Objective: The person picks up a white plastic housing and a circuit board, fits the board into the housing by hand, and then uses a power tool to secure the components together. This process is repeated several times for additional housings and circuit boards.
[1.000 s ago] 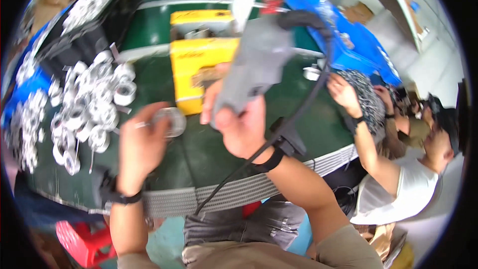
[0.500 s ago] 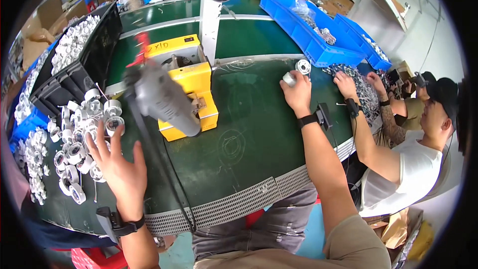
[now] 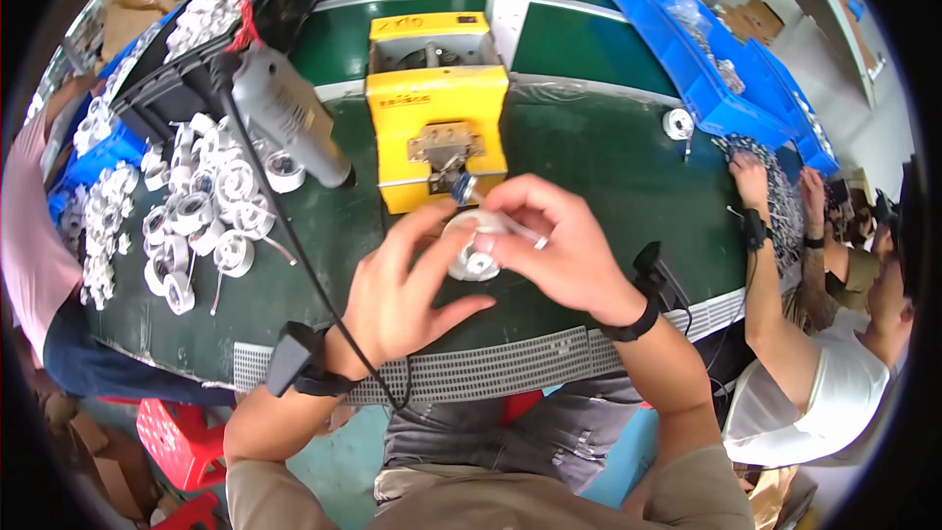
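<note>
Both my hands meet in front of the yellow machine [image 3: 440, 147], over a white round plastic part [image 3: 475, 263] with an attached wire. My left hand [image 3: 397, 285] has its fingertips on the part's upper side, its thumb reaching along the lower side. From the right, my right hand [image 3: 569, 250] grips the same part with closed fingers. A thin white wire end [image 3: 530, 233] sticks out by the right fingers. Just above the fingertips shows a small dark-blue piece [image 3: 464, 188], its kind unclear. Fingers cover much of the part.
A grey electric screwdriver [image 3: 289, 113] hangs at left, its black cord crossing my left wrist. Several white round parts [image 3: 206, 201] lie left. One white part [image 3: 677, 125] sits at right, near blue bins [image 3: 687, 69]. A black crate [image 3: 162, 98] stands behind. A co-worker [image 3: 824, 373] sits right.
My left hand has moved right from the pile, and my right hand has come back to the middle with a white part. Both now meet on it. The screwdriver has swung left, and the view has shifted.
</note>
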A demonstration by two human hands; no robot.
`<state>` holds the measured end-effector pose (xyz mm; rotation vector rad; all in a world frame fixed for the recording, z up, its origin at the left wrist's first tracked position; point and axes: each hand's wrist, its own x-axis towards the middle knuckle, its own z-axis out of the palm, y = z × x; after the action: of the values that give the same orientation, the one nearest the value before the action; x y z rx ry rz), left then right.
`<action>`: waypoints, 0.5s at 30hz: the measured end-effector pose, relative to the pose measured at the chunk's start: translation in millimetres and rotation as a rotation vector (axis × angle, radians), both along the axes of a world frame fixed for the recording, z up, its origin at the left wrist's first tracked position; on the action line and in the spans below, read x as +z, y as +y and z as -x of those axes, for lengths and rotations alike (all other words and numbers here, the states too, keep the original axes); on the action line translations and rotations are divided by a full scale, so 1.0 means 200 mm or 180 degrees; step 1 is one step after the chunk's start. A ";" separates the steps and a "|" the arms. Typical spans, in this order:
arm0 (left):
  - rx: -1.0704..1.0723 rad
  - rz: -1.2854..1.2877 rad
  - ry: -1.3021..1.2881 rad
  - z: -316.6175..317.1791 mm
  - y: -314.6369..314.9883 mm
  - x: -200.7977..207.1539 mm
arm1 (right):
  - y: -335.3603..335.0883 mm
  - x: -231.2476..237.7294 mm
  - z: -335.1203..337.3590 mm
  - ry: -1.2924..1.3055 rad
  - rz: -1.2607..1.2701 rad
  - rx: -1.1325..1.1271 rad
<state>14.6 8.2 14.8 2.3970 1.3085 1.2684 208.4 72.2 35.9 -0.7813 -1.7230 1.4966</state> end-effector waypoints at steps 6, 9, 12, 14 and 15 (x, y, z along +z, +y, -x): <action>-0.0112 -0.0549 -0.0206 0.06 0.02 0.00 | 0.05 0.07 0.02 -0.0223 0.0564 0.0938; -0.0137 0.0247 -0.0894 0.10 0.02 -0.05 | 0.12 0.08 0.00 -0.1042 -0.1189 0.0901; 0.0026 0.0484 -0.1491 0.08 0.01 -0.06 | 0.12 0.01 0.03 -0.0682 -0.1014 0.1093; -0.0113 0.0727 -0.1761 0.08 0.02 -0.08 | 0.10 -0.04 0.03 -0.0229 -0.0253 0.1071; -0.0246 0.0982 -0.2029 0.08 0.02 -0.09 | 0.09 -0.07 0.04 0.0229 0.0516 0.1043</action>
<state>-1.9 12.5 -2.5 1.6195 1.0961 1.4994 200.3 90.6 22.2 -0.5337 -1.7527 1.8794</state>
